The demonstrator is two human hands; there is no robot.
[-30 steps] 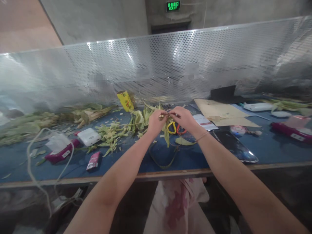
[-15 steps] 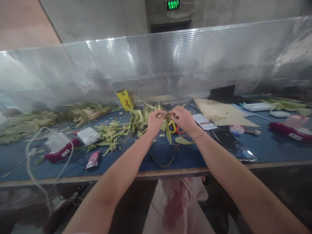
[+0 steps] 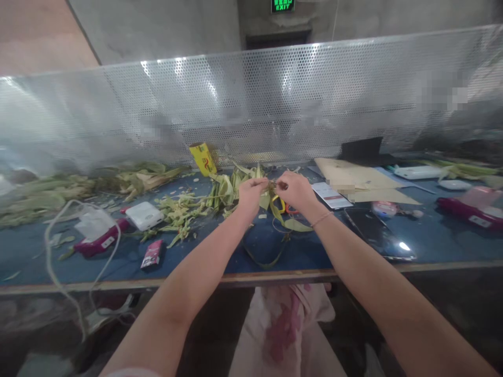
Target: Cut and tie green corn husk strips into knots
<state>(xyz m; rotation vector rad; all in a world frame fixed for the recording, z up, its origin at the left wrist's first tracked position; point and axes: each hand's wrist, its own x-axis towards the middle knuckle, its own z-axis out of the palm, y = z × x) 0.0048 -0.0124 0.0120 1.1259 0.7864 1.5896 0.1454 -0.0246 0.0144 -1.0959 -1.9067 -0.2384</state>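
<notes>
Over the middle of the blue table, my left hand (image 3: 250,196) is closed in a pinch on a thin plant stem (image 3: 271,185). My right hand (image 3: 297,191) faces it, thumb and forefinger pinched at the other side of the same stem; its other fingers are curled. The stem's details are too small to make out. Scissors with a yellow handle (image 3: 279,203) and an orange-red handle lie partly hidden beneath the hands. Behind and left of them is a bundle of green leaves (image 3: 223,191). A loose leaf (image 3: 297,225) lies below my right hand.
Trimmed plant bits (image 3: 178,214) lie on the left, near a white power bank (image 3: 144,215), a tissue pack (image 3: 96,242) and a small pink box (image 3: 152,254). A dark tablet (image 3: 379,234), phone (image 3: 332,195) and brown paper (image 3: 359,178) sit right. A perforated metal panel (image 3: 259,89) stands behind.
The fingertips of my right hand have drawn slightly away from my left, showing more of the stem between them. The view has shifted a little; the table things stay put.
</notes>
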